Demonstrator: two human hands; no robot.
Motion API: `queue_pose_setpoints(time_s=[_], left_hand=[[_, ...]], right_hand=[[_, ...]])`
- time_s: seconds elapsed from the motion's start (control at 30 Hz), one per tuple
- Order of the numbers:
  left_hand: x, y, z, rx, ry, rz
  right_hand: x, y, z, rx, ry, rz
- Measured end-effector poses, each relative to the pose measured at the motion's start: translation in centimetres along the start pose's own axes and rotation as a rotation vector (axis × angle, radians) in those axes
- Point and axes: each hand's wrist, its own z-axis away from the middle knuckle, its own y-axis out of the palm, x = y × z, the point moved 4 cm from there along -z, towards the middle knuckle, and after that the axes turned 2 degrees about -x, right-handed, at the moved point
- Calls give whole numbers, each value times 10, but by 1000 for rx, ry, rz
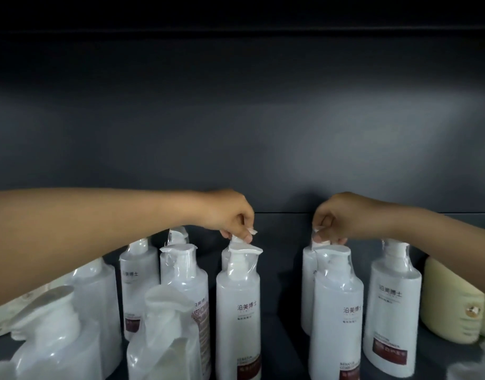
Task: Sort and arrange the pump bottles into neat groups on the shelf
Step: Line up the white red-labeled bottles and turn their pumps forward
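Head view: left hand [230,218] pinches the film tab [237,240] above the pump bottle [238,303] under its fingertips. Right hand [337,218] pinches a second film tab [317,240] over the right-hand bottles [335,311]; which one, unclear. Film looks slick and the bottles probably heavy: better gripped at the neck.

white pump bottles [238,305] with dark-red labels, cream container [452,303], dark grey shelf [282,242]

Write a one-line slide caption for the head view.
Left hand pinches one bottle by its wrap; right hand pinches another's, on the shelf.
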Motion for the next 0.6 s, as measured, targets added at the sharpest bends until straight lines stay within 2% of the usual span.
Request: queue_pose_setpoints(time_s=[0.37,0.6], left_hand=[[28,-28,13,-105,34,-22],[38,-22,20,-92,31,-41]], right_hand=[[48,-3,-31,68,-70,-51],[80,15,-48,91,-142,-54]])
